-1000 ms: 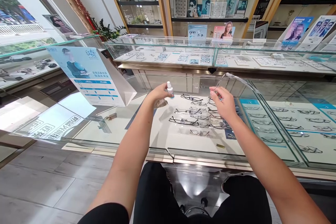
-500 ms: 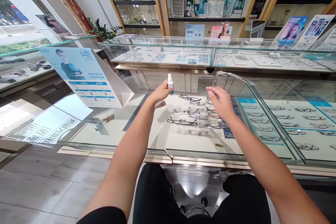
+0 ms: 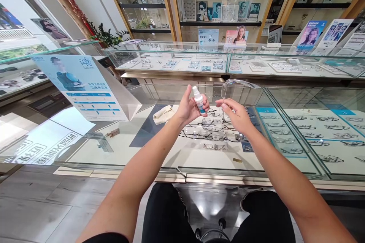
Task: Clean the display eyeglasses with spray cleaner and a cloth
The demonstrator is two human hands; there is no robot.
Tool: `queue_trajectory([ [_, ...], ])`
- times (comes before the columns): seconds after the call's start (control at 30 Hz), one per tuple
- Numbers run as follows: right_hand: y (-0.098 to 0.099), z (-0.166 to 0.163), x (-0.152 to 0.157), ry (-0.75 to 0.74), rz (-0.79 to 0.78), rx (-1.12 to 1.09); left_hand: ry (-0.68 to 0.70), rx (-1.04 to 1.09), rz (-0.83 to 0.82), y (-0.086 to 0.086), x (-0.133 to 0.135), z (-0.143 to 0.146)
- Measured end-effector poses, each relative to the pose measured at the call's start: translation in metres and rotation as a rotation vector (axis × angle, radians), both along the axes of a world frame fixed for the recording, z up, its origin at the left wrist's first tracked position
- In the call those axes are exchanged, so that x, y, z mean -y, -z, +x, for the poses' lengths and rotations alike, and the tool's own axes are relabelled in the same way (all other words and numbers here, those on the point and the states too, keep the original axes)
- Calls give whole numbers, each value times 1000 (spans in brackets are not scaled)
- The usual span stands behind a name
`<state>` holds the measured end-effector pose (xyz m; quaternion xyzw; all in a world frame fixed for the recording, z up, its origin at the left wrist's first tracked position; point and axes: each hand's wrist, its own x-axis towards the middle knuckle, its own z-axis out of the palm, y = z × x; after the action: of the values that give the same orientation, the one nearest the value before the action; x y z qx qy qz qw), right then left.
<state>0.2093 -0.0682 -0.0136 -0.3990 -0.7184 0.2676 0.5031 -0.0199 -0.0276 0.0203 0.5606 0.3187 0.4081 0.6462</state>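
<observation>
While the left hand (image 3: 188, 109) curls closed around a white spray bottle (image 3: 199, 101) at mid-frame, the right hand (image 3: 235, 114), right of centre, pinches glasses (image 3: 224, 90) best held lightly by their edges.

Bright daylight, glare on glass counter (image 3: 176, 156)

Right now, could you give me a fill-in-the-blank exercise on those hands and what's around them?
The left hand holds a spray bottle whose top is coloured ____.
The right hand holds glasses to the ____ of the bottle in the picture.
In the picture, the blue-and-white sign stands to the ____ of the pale cloth.

Missing words: white; right; left.
</observation>
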Motion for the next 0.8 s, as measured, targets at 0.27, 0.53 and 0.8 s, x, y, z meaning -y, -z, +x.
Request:
queue_trajectory([
  [0.27,-4,-1,4,-160,-142,-100,89,-6,53,11,-5,5],
  [0.53,-6,-2,4,-336,-219,-98,39,-156,200,27,-10,10],
  [0.8,-6,-4,6,-404,-247,-79,7,-166,185,28,-11,10],
])
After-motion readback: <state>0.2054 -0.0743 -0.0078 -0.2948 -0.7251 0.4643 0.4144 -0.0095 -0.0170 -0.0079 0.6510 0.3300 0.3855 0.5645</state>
